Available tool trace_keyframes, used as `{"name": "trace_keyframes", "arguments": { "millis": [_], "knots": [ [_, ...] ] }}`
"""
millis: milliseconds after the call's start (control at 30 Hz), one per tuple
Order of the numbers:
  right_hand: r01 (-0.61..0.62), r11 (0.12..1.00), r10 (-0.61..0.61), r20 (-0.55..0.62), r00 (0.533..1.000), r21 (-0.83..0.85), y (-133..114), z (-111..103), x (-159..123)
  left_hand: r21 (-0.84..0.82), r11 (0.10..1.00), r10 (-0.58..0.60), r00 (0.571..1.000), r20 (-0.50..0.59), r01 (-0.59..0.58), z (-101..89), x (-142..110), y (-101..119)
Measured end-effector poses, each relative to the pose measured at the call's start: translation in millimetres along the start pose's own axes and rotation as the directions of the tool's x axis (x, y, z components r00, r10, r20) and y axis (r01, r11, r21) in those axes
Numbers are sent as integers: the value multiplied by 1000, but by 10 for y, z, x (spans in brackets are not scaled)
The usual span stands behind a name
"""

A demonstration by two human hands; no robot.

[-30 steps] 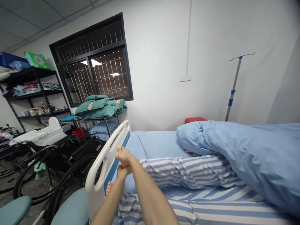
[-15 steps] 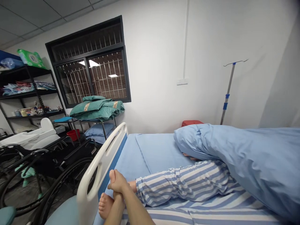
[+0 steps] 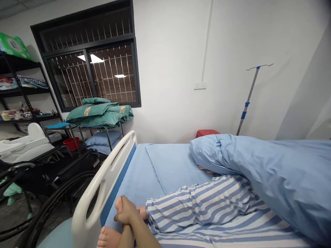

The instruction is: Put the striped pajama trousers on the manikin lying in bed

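My right hand [image 3: 128,210] is wrapped over the raised foot [image 3: 118,204] of a figure lying on the bed, its fingers closed round the instep. The left forearm [image 3: 126,237] crosses under the right wrist, and my left hand is hidden behind the right one, close to the heel. The other bare foot [image 3: 110,237] rests lower, beside my left forearm. Striped blue-and-white trousers [image 3: 191,206] cover the legs. A light blue quilt [image 3: 258,165] is bunched over the upper legs, with some fingers [image 3: 205,169] showing at its edge.
A white bed-end rail [image 3: 103,179] stands left of the feet. Beyond it are a wheelchair [image 3: 69,172], green bedding [image 3: 100,113] on a stand and a black shelf [image 3: 28,90]. An IV pole [image 3: 248,100] and a red object [image 3: 207,132] stand behind the bed.
The view has shifted slightly, so the window and rail sit farther left. In the picture, the hands and feet are a little lower and farther left; the right hand keeps its hold.
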State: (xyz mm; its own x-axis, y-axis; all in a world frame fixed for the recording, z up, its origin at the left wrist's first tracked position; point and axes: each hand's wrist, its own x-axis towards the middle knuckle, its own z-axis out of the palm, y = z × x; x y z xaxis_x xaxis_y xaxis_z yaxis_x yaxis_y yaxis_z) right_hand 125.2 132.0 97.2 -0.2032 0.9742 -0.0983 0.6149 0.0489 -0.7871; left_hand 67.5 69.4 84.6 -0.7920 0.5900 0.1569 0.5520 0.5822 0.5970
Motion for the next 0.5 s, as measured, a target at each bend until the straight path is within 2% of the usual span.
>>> {"name": "trace_keyframes", "arguments": {
  "millis": [67, 167, 267, 333, 433, 467, 500],
  "knots": [
    [-8, 1000, 8, -2, 1000, -16, 25, 13, 44, -1, 998, -62, 977, -202, 63, 108, -31, -8],
    [-32, 999, 31, -17, 999, -42, 41, 27, 101, 15, 997, -64, 964, -260, 71, 258, -18, -69],
    [-34, 998, 33, -20, 999, -61, 45, 32, 131, 55, 996, -46, 961, -274, 64, 319, 4, -129],
    [-28, 997, 27, -12, 1000, -67, 37, 24, 129, 66, 997, -25, 965, -262, 43, 268, -1, -122],
    [-28, 998, 29, 10, 1000, -65, 3, -4, 106, 49, 992, -103, 976, -194, 114, 21, -4, -17],
    [-32, 997, 33, 19, 999, -66, -15, -19, 98, 26, 995, -97, 990, -100, 100, -97, 6, 44],
    [-35, 997, 37, 25, 999, -70, -37, -39, 93, -17, 999, -44, 999, 27, 44, -221, 21, 119]
  ]
}}
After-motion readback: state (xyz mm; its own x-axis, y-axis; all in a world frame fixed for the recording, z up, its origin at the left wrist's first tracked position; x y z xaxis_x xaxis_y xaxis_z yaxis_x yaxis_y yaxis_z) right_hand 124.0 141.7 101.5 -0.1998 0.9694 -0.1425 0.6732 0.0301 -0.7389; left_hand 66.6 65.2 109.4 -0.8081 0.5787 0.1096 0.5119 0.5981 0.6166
